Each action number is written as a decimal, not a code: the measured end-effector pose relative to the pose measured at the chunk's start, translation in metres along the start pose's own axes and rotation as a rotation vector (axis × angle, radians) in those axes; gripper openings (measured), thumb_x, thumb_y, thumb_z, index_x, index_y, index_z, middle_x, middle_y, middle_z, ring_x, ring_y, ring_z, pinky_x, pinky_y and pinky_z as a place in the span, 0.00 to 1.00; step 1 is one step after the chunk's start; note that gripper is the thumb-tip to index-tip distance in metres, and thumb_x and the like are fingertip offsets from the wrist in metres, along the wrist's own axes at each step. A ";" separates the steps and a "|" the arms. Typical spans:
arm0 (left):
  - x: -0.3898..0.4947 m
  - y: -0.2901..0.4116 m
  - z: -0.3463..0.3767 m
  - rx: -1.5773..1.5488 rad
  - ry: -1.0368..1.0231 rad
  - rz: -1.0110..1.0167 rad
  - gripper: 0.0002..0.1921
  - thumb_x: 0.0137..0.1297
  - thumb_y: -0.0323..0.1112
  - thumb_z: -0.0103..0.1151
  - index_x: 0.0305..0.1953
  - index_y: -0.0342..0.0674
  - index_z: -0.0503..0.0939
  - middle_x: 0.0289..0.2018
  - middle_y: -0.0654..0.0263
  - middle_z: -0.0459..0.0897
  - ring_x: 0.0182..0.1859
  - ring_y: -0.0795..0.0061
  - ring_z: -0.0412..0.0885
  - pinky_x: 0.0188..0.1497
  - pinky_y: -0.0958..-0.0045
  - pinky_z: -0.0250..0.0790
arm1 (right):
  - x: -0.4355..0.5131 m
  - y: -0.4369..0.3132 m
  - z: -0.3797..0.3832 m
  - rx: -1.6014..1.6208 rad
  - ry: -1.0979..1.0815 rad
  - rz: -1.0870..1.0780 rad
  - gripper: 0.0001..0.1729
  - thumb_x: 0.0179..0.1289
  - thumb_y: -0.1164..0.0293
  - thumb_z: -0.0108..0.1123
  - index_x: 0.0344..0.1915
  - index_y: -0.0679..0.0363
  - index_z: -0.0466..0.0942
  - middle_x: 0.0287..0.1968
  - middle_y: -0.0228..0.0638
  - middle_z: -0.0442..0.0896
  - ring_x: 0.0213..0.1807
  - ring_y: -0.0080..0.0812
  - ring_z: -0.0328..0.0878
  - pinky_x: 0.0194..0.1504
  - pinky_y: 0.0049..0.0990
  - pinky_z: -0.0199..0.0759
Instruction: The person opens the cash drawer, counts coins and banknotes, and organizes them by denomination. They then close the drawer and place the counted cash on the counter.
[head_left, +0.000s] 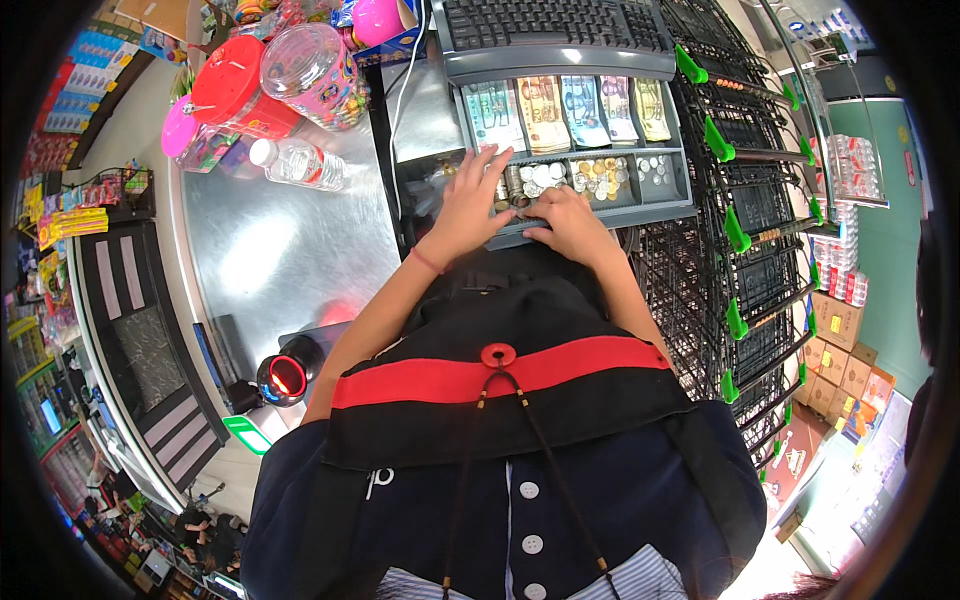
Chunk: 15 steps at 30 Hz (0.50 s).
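Observation:
An open cash drawer (660, 217) lies before me, below a black keyboard (555, 26). Its upper row holds several stacks of banknotes (543, 112). In the lower row are silver coins (541, 178), gold and silver coins (600, 177) and a few small coins at the right. My left hand (472, 201) rests at the drawer's left part, fingers spread near the green notes; no held thing shows. My right hand (568, 223) is bent at the front of the coin tray, its fingertips touching the coins beside a row of stacked coins (516, 184). Whether it grips a coin is hidden.
A steel counter (262, 240) at left bears a water bottle (300, 165), candy tubs (315, 79) and a lit scanner (285, 376). A white cable (403, 97) runs beside the drawer. Stacked black wire carts with green clips (739, 229) stand close at right.

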<state>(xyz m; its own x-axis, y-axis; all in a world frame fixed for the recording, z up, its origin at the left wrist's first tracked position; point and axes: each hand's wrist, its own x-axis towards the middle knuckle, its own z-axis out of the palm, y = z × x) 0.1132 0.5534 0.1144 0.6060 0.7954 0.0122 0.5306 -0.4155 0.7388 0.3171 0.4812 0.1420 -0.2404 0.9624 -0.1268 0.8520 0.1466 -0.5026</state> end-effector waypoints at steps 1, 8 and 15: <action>-0.002 0.002 -0.003 0.035 0.016 0.029 0.38 0.58 0.38 0.72 0.70 0.51 0.67 0.73 0.57 0.63 0.79 0.42 0.50 0.76 0.40 0.52 | 0.002 0.000 -0.002 0.023 -0.005 -0.003 0.08 0.62 0.66 0.68 0.41 0.54 0.87 0.42 0.35 0.84 0.52 0.45 0.78 0.55 0.44 0.71; -0.011 0.004 -0.011 0.255 -0.116 0.224 0.08 0.63 0.35 0.66 0.43 0.57 0.86 0.74 0.66 0.64 0.81 0.48 0.47 0.72 0.24 0.47 | 0.017 0.016 0.004 0.172 0.104 -0.004 0.04 0.60 0.72 0.65 0.34 0.60 0.85 0.34 0.44 0.84 0.42 0.51 0.82 0.46 0.43 0.77; 0.001 0.003 -0.017 0.367 -0.234 0.328 0.06 0.65 0.36 0.64 0.43 0.57 0.85 0.74 0.69 0.64 0.81 0.52 0.48 0.71 0.20 0.46 | 0.026 0.006 0.002 0.149 0.046 0.210 0.13 0.59 0.73 0.67 0.44 0.58 0.78 0.34 0.41 0.86 0.42 0.48 0.84 0.44 0.44 0.78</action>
<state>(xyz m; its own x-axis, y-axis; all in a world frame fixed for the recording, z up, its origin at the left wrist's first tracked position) 0.1054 0.5602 0.1284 0.8682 0.4958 0.0215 0.4379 -0.7858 0.4367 0.3151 0.5070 0.1341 -0.0411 0.9781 -0.2039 0.8022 -0.0893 -0.5903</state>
